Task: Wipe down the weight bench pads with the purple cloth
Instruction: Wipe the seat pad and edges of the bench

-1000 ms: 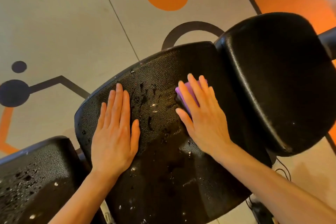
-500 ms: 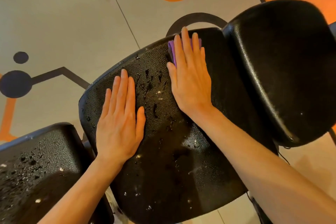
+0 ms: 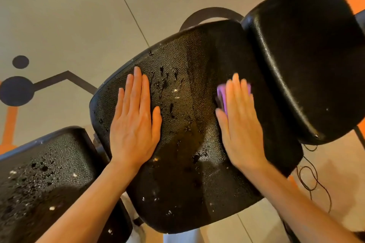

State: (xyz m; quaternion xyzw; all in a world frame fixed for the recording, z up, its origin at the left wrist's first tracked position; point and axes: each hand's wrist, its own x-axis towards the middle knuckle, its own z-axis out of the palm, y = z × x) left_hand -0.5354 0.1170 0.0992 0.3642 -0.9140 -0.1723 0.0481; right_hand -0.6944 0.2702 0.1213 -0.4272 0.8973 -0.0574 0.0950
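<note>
Since 0.5 s ago the right hand has slid the purple cloth back from the far edge toward mid-pad, fingers flat on it. The near pad remains beaded with droplets. The left hand, fingers together, braces the middle pad, half wiped. The far pad looks dry.
</note>
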